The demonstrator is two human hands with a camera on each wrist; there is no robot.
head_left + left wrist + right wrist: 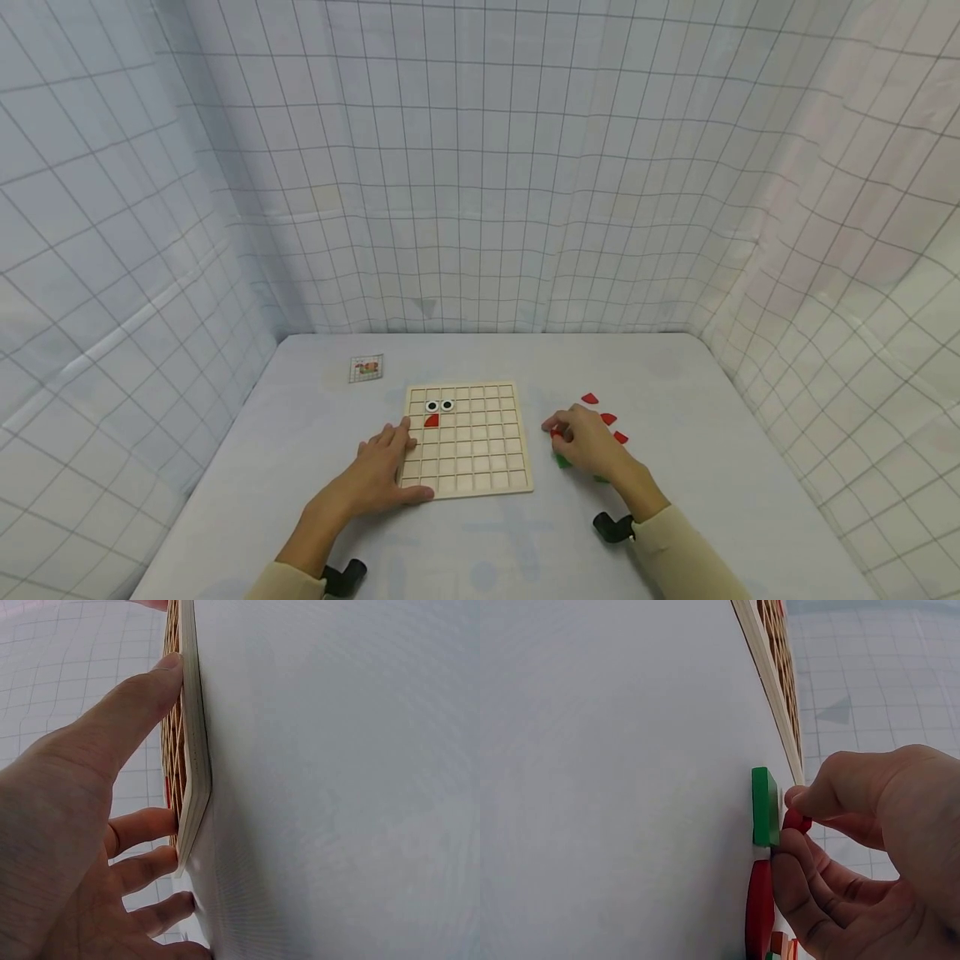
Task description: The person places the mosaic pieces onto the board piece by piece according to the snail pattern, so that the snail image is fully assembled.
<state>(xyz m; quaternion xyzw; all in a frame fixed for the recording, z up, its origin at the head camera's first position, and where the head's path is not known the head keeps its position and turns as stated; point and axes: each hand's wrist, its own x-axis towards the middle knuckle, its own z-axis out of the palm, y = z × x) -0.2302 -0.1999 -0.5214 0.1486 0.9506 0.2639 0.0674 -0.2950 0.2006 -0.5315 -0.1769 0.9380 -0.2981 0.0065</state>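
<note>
A wooden grid board (pixel 480 433) lies on the table. Two round eye pieces (pixel 447 405) sit side by side in its upper left cells, with a red quarter-round piece (pixel 432 421) just below them. At the board's near left corner rests my left hand (pixel 381 471); its thumb lies along the front edge and its spread fingers touch the left side. My right hand (pixel 588 437) is over the loose pieces right of the board. Between thumb and fingers it pinches a small red piece (pixel 796 821), partly hidden, beside a green piece (pixel 763 806).
Several red pieces (pixel 608 418) lie scattered around my right hand. Another red piece (pixel 760 911) is on the table close under the fingers. A small picture card (pixel 366 367) lies at the back left. Gridded white curtains (pixel 480 208) surround the table.
</note>
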